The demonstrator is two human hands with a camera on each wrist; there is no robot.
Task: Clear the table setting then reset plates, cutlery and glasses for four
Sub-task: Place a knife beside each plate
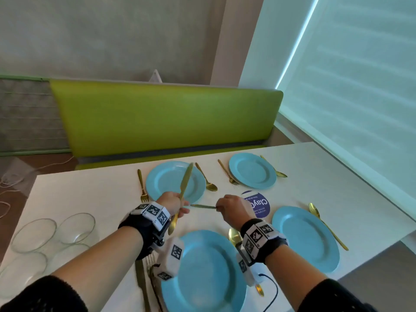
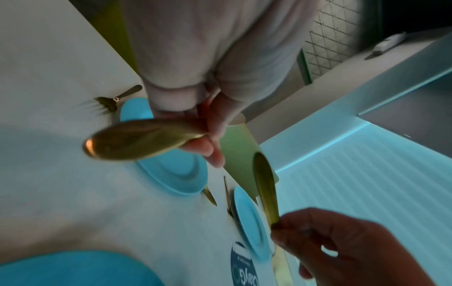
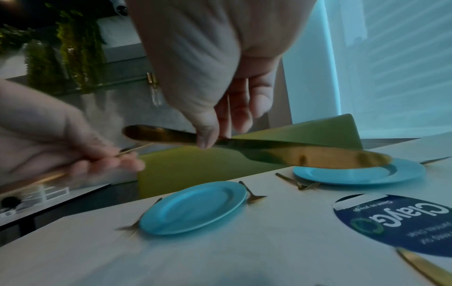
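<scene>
Left hand [image 1: 172, 202] fingers curled round gold knife [image 1: 185, 183], blade toward 12 o'clock. Right hand [image 1: 233, 209] pinches second knife [image 1: 202, 206], pointing 9 o'clock.

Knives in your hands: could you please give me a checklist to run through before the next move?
1. Left hand grips a knife firmly: ok.
2. Right hand pinches the second knife by one end: ok.
3. The two knives are apart, not touching: ok.
4. Four plates laid out: ok.
5. Far plates have knives beside them: not ok, only a fork and spoon each.
6. Glasses at each place: not ok, grouped at the table's left edge.
</scene>
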